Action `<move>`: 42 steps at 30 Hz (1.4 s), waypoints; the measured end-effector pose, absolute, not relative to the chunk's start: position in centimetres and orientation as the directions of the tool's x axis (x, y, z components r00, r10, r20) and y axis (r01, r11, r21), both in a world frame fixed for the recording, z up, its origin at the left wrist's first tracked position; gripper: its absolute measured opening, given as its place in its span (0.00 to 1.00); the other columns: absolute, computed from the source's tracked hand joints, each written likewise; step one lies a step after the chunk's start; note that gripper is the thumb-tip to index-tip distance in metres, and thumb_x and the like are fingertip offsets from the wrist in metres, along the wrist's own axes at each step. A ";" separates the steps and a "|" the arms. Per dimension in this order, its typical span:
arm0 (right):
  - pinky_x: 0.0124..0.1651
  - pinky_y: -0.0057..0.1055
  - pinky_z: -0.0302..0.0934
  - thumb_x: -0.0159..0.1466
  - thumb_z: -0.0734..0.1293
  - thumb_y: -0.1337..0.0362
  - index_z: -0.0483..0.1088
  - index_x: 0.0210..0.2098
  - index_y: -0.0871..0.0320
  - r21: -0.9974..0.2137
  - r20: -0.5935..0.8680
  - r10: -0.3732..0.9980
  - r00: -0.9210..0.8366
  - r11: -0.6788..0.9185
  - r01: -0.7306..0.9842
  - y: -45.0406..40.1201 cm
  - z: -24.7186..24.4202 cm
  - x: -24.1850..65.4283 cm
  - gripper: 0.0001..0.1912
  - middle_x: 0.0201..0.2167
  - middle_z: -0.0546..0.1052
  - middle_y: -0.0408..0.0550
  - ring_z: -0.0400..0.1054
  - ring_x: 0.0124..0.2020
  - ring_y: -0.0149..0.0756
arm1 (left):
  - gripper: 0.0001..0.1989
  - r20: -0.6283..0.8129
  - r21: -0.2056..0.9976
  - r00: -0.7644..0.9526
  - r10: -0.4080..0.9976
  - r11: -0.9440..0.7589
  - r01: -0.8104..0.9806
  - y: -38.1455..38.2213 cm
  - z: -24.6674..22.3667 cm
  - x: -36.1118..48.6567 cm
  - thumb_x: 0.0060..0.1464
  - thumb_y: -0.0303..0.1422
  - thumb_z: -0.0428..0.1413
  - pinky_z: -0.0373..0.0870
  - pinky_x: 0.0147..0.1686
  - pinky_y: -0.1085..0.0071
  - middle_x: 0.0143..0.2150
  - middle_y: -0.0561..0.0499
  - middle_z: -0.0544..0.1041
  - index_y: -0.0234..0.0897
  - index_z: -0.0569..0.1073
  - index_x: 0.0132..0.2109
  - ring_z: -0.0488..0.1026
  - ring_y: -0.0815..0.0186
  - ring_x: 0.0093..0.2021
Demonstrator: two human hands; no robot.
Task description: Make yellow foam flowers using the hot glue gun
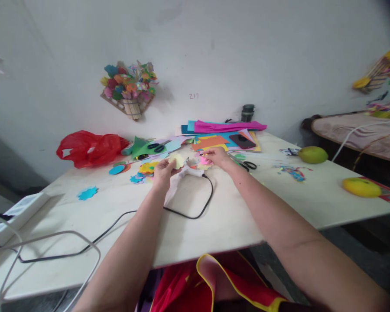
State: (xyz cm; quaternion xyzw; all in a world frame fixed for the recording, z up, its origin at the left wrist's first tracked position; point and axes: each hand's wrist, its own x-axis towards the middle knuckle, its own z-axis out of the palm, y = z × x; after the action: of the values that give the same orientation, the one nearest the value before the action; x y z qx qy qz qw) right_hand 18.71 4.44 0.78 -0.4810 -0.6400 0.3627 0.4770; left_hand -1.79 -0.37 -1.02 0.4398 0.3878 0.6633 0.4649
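My left hand point(164, 174) is closed, with a pale yellow flower-shaped paper cutout point(177, 160) pinched between thumb and fingers. Across from it, my right hand point(218, 157) has its fingertips pressed together at a small pink cutout point(205, 160); the fingers partly hide it. Between and below the hands lies a white object point(185, 172) with a black cord point(211, 195), its kind too blurred to tell. Yellow flower cutouts point(147, 167) and blue ones point(137, 178) are stacked left of my left hand. Black-handled scissors point(248, 165) rest right of my right hand.
A red plastic bag point(91, 148), more scissors point(158, 146), coloured sheets point(227, 127) and a phone point(242, 141) lie toward the wall. Two mangoes point(313, 154) sit at right. A power strip point(17, 216) and loose cables point(61, 234) occupy the left. A blue flower cutout point(88, 193) lies apart.
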 end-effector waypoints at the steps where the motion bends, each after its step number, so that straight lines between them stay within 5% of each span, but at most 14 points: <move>1: 0.22 0.22 0.62 0.52 0.67 0.71 0.74 0.28 0.62 -0.927 0.258 0.963 -0.079 0.270 0.260 4.3 0.9 18.7 0.04 0.15 0.70 0.40 0.63 0.17 0.25 | 0.19 0.224 0.923 -0.179 0.958 -0.268 -0.277 -0.4 -1.0 -1.8 0.34 0.38 0.64 0.73 0.31 0.68 0.26 0.50 0.74 0.32 0.68 0.31 0.74 0.66 0.27; 5: 0.19 0.21 0.61 0.51 0.69 0.67 0.70 0.20 0.63 -0.935 0.267 0.960 -0.087 0.280 0.217 3.8 1.2 18.7 0.06 0.13 0.69 0.42 0.63 0.15 0.25 | 0.18 0.227 0.921 -0.178 0.958 -0.270 -0.281 -0.4 -1.1 -1.8 0.34 0.38 0.64 0.73 0.31 0.69 0.26 0.51 0.74 0.32 0.68 0.30 0.74 0.66 0.27; 14: 0.18 0.20 0.60 0.51 0.69 0.69 0.70 0.24 0.62 -0.931 0.269 0.959 -0.093 0.283 0.230 4.1 1.1 18.5 0.04 0.15 0.69 0.39 0.62 0.15 0.23 | 0.17 0.227 0.925 -0.171 0.959 -0.267 -0.270 -0.5 -1.1 -1.7 0.36 0.38 0.63 0.73 0.30 0.69 0.26 0.51 0.74 0.33 0.68 0.30 0.74 0.66 0.27; 22: 0.14 0.21 0.50 0.54 0.65 0.53 0.63 0.15 0.61 -0.848 0.327 0.944 -0.046 0.315 0.426 3.9 1.2 18.9 0.20 0.12 0.64 0.40 0.55 0.12 0.23 | 0.16 0.239 0.926 -0.152 0.959 -0.272 -0.262 -0.3 -1.4 -1.8 0.37 0.38 0.63 0.73 0.33 0.67 0.27 0.50 0.75 0.32 0.68 0.31 0.75 0.65 0.28; 27: 0.20 0.21 0.57 0.52 0.66 0.64 0.71 0.30 0.61 -0.887 0.360 0.919 -0.160 0.390 0.246 3.7 1.1 18.0 0.08 0.20 0.70 0.41 0.60 0.18 0.24 | 0.16 0.245 0.931 -0.057 0.968 -0.252 -0.266 -0.3 -1.4 -1.7 0.39 0.38 0.62 0.73 0.33 0.69 0.28 0.49 0.75 0.31 0.71 0.34 0.75 0.65 0.30; 30: 0.23 0.22 0.59 0.50 0.67 0.70 0.70 0.37 0.61 -0.896 0.387 0.902 -0.193 0.417 0.154 3.0 1.2 16.6 0.13 0.28 0.73 0.43 0.64 0.22 0.25 | 0.18 0.239 0.937 0.018 0.971 -0.225 -0.269 -0.5 -1.2 -1.5 0.40 0.37 0.62 0.73 0.34 0.69 0.31 0.48 0.76 0.30 0.71 0.38 0.75 0.65 0.31; 38: 0.33 0.26 0.59 0.50 0.69 0.68 0.71 0.26 0.59 -0.568 0.685 0.673 -0.278 0.733 0.374 1.8 0.8 14.5 0.03 0.29 0.72 0.45 0.63 0.26 0.28 | 0.16 0.242 0.945 0.144 0.959 -0.200 -0.258 -1.3 -0.6 -0.8 0.42 0.34 0.60 0.72 0.37 0.68 0.32 0.49 0.75 0.31 0.71 0.39 0.74 0.66 0.33; 42: 0.33 0.27 0.58 0.51 0.69 0.66 0.73 0.27 0.58 -0.481 0.729 0.622 -0.286 0.762 0.433 2.0 0.5 14.6 0.03 0.34 0.71 0.45 0.61 0.24 0.26 | 0.15 0.244 0.944 0.173 0.954 -0.193 -0.269 -1.4 -0.6 -0.8 0.42 0.33 0.60 0.72 0.37 0.67 0.31 0.49 0.74 0.31 0.71 0.38 0.73 0.67 0.32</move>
State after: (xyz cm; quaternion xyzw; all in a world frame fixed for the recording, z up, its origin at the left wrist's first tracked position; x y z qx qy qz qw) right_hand 14.56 1.99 0.46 -0.3315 -0.7961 0.0949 0.4973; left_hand -0.76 -1.39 -0.56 0.5343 0.3204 0.5575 0.5487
